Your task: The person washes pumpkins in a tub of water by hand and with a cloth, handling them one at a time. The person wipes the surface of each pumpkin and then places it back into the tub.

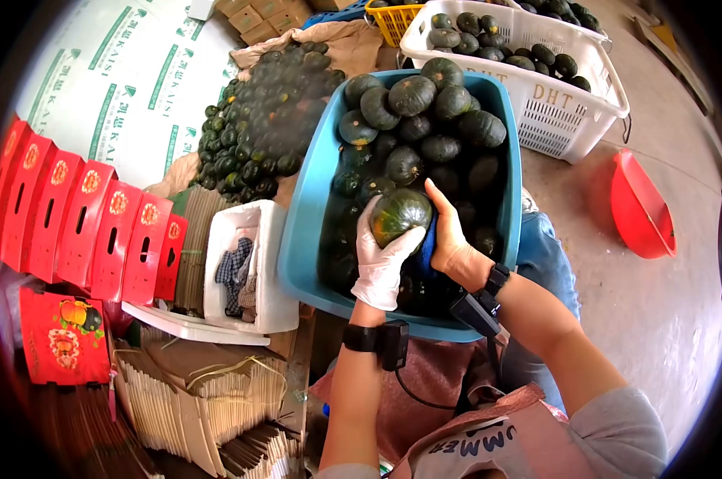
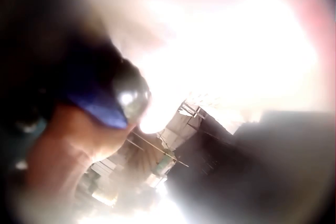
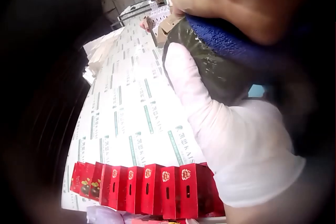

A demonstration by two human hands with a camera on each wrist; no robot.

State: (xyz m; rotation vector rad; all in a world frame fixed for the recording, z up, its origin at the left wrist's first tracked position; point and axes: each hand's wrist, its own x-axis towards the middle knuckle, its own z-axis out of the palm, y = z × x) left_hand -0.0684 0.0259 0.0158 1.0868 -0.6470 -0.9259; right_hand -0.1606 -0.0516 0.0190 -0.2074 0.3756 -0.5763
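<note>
A round dark green pumpkin [image 1: 401, 217] with an orange-yellow patch is held up over the blue tub [image 1: 294, 263]. My left hand [image 1: 378, 259], in a white glove, grips it from the left with the thumb across its near side. On the other side, my right hand [image 1: 452, 239] is bare and holds a blue cloth [image 1: 427, 246] against the skin of the pumpkin. The right wrist view shows the cloth [image 3: 223, 39] bunched between palm and pumpkin [image 3: 212, 71]. Many more green pumpkins [image 1: 413, 96] fill the tub below and beyond both hands.
White crates [image 1: 564, 120] of pumpkins stand behind the tub, and a heap of small green pumpkins [image 1: 249, 152] lies on the floor. To the left are red gift boxes [image 1: 89, 215], a foam box [image 1: 273, 299] with cloths and stacked cardboard [image 1: 169, 407]. A red basin [image 1: 640, 209] sits at right.
</note>
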